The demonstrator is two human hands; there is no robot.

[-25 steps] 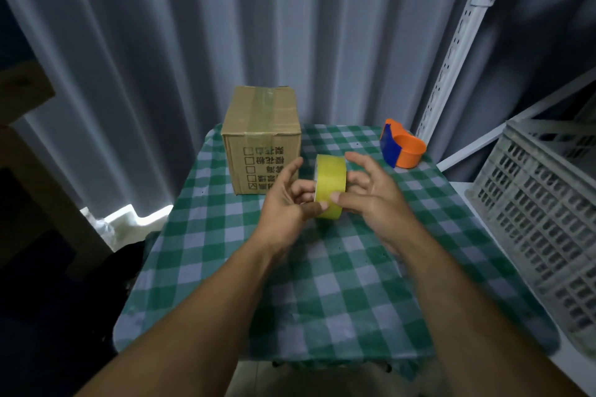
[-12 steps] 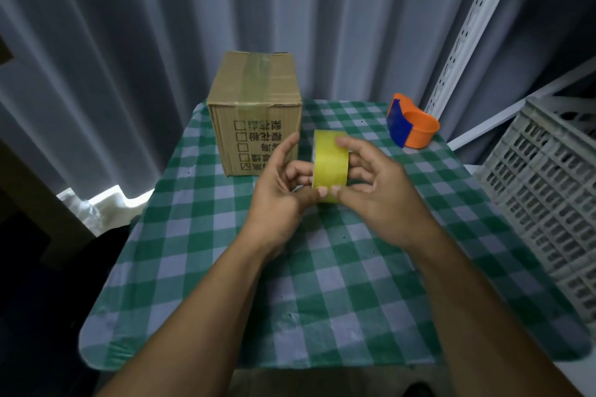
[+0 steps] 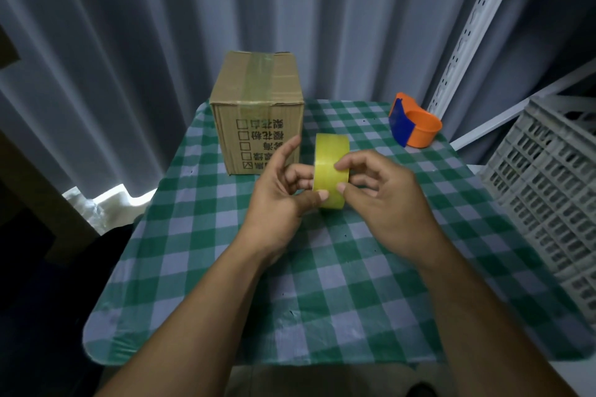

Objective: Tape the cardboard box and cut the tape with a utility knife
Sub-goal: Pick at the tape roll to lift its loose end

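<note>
Both hands on the yellow tape roll point(image 3: 330, 167): left hand point(image 3: 280, 190) grips it, right hand point(image 3: 380, 193) pinches its edge, cardboard box point(image 3: 258, 113) just behind.

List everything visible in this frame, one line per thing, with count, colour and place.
cardboard box: 1, brown, tape strip over its top, far left of table
tape roll: 1, yellow, held on edge between both hands, above table
tape dispenser: 1, orange and blue, far right of table
tablecloth: 1, green and white check, covering table
crate: 1, grey, right of table
curtain: 1, grey, behind table
left hand: 1, on roll
right hand: 1, on roll
</note>
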